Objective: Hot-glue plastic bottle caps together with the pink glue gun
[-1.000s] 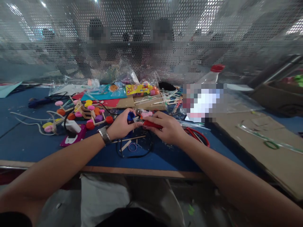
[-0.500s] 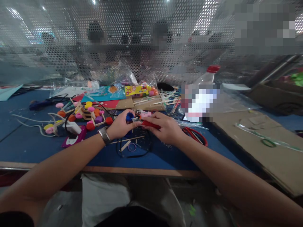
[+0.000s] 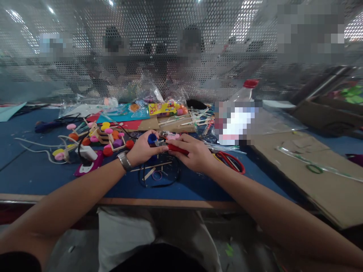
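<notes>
My left hand [image 3: 144,149], with a metal-band watch [image 3: 124,161] at the wrist, is closed around a small blue object [image 3: 152,139] whose kind I cannot make out. Close beside it, my right hand [image 3: 195,151] grips a red-handled tool [image 3: 178,149], its fingers laid along the handle. The tool's tip points left and meets the blue object near my left thumb, where a greyish piece shows between the hands. Under both hands a black cord [image 3: 161,186] loops on the blue table [image 3: 195,190], near thin wooden sticks [image 3: 149,174] and a purple ring [image 3: 157,174].
To the left are stick-and-ball models [image 3: 109,138] and a purple power socket [image 3: 90,166] with a white plug. Behind lie a yellow packet [image 3: 161,108] and coloured paper. On the right are red loop handles [image 3: 234,161], a bottle [image 3: 245,90] and cardboard [image 3: 297,170].
Both hands have shifted very slightly left with the blue object and the red-handled tool. The blue object sits a little higher and shows more. The camera view has moved slightly.
</notes>
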The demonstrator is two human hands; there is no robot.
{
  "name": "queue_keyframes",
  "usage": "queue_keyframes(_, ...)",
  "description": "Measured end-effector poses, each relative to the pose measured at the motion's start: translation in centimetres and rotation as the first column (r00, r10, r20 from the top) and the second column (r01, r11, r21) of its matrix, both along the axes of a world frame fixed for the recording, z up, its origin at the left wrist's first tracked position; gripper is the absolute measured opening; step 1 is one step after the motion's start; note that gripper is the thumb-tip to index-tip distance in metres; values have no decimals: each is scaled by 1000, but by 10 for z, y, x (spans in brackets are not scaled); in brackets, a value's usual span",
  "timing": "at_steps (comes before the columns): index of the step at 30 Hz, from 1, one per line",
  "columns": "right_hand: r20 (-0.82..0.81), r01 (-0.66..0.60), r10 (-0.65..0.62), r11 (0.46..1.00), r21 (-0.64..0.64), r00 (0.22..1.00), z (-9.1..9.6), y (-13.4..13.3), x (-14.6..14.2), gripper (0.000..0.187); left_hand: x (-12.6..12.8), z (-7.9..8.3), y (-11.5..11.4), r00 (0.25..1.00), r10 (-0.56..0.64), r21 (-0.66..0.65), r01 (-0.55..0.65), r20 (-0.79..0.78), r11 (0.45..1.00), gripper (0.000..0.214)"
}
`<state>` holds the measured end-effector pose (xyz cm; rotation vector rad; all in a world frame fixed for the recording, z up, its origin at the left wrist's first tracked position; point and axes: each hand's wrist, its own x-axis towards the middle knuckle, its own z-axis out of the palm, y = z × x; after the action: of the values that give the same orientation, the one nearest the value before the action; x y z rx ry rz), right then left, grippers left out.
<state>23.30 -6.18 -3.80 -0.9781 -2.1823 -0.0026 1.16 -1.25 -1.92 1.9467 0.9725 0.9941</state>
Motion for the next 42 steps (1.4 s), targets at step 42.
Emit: queue_keyframes(42, 30, 53, -54, 999, 10, 998, 3, -2, 2, 38, 4, -9, -1, 996, 92, 98, -92, 5, 991, 62)
